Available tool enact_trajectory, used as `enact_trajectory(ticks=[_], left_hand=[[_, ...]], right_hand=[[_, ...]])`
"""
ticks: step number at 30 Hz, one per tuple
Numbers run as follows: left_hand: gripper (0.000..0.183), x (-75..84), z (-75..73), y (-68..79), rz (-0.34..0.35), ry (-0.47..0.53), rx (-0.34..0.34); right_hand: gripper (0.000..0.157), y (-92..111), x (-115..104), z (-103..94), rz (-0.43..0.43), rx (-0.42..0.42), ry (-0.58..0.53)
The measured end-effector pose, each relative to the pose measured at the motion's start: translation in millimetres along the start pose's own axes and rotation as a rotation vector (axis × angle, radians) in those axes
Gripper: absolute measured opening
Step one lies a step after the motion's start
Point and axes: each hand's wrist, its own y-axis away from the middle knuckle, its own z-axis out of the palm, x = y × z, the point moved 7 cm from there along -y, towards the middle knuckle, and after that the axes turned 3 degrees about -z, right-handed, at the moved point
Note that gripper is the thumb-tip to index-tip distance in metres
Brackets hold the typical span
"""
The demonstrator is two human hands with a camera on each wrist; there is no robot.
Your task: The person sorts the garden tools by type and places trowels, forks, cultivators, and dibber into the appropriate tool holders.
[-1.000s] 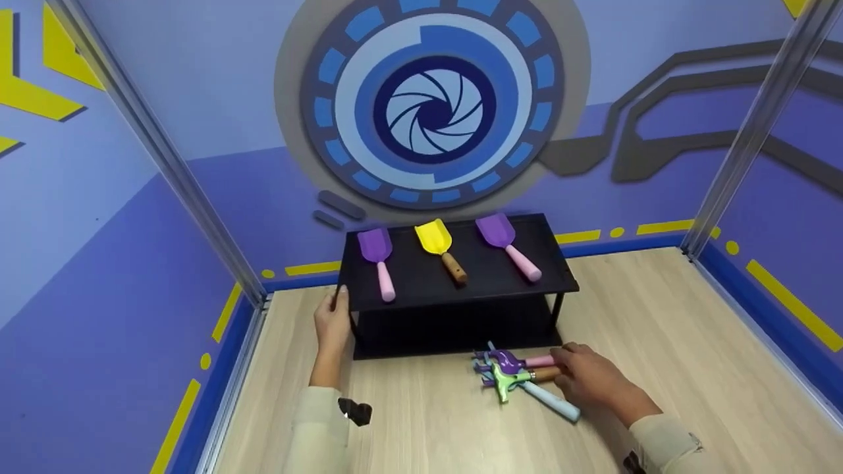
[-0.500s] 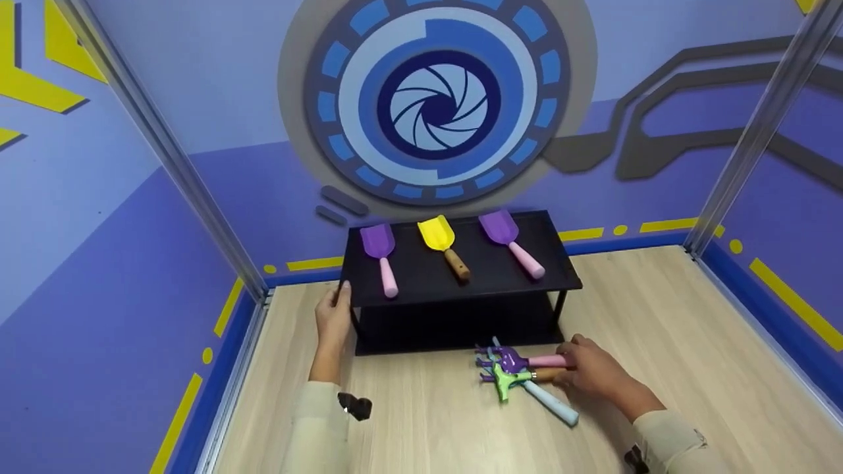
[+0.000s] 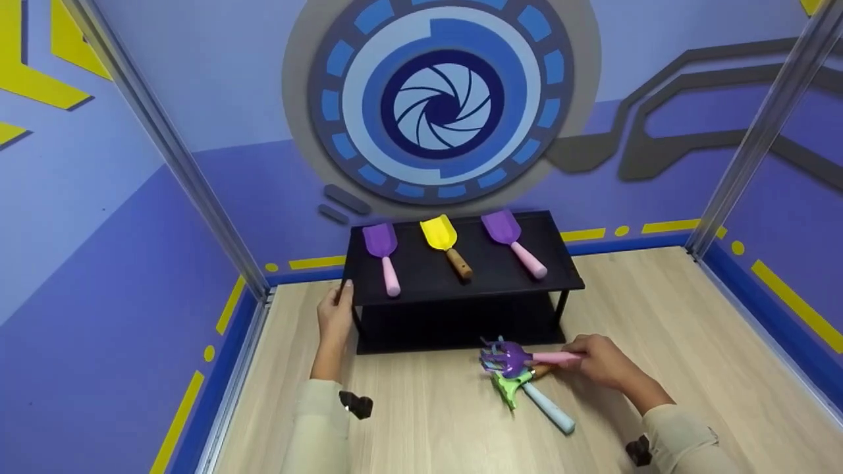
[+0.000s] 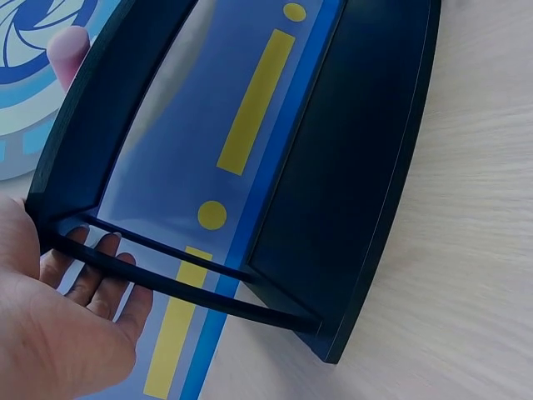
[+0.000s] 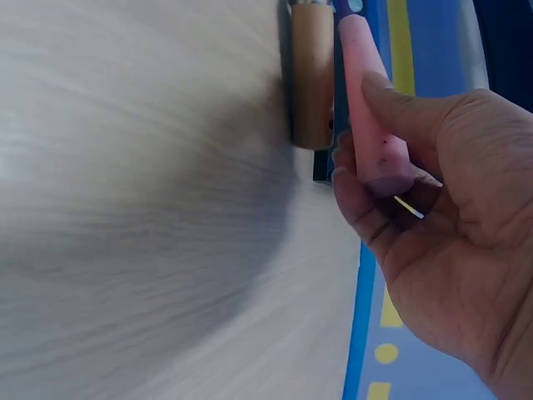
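My right hand (image 3: pixel 599 361) pinches the pink handle of a purple hand rake (image 3: pixel 517 359) between thumb and fingers; the right wrist view shows the handle (image 5: pixel 375 108) angled away from the palm. Under and beside it lie a green-headed tool (image 3: pixel 508 387) with a wooden handle (image 5: pixel 313 79) and a light blue-handled tool (image 3: pixel 550 408), whose head is partly covered by the rake. At the left end of a two-tier black shelf (image 3: pixel 428 289), my left hand (image 3: pixel 334 319) grips the top board's edge, its fingers (image 4: pixel 112 283) behind the thin side posts.
On the shelf's top board lie a purple scoop (image 3: pixel 380 242) with a pink handle, a yellow scoop (image 3: pixel 439 233) with a wooden handle, and a second purple scoop (image 3: pixel 502 228). Patterned blue walls (image 3: pixel 230 191) enclose the wooden table (image 3: pixel 421 421) at the back and sides.
My right hand has drawn the purple rake up and apart from the wooden handle; the green-headed tool has turned and shifted beneath it. The left hand keeps its grip on the shelf.
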Motion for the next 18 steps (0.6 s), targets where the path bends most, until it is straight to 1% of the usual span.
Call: enact_trajectory(ticks=[3,7,10,12,15,18], left_hand=[[0.046,-0.8,1.0,0.7,-0.002,-0.004,-0.006],[0.050,-1.2,1.6,0.9,-0.016,0.005,-0.022],[0.051,-1.0,2.1,0.3,-0.021,0.016,-0.026],[0.049,-0.5,2.5,-0.5,-0.016,0.024,-0.021],[0.047,0.5,2.5,-0.7,-0.006,0.031,-0.009],[0.046,0.3,2.1,-0.1,-0.005,0.030,-0.009]], right_hand=[[0.021,1,5,-4.3,0.037,0.013,-0.046],[0.021,4,7,-11.5,0.024,0.080,-0.040],[0.020,5,6,-12.9,-0.001,0.123,-0.032],[0.021,6,4,-10.9,-0.008,0.131,-0.046],[0.025,6,1,-4.8,0.002,0.122,-0.090],[0.030,5,-1,1.7,0.034,0.109,-0.122]])
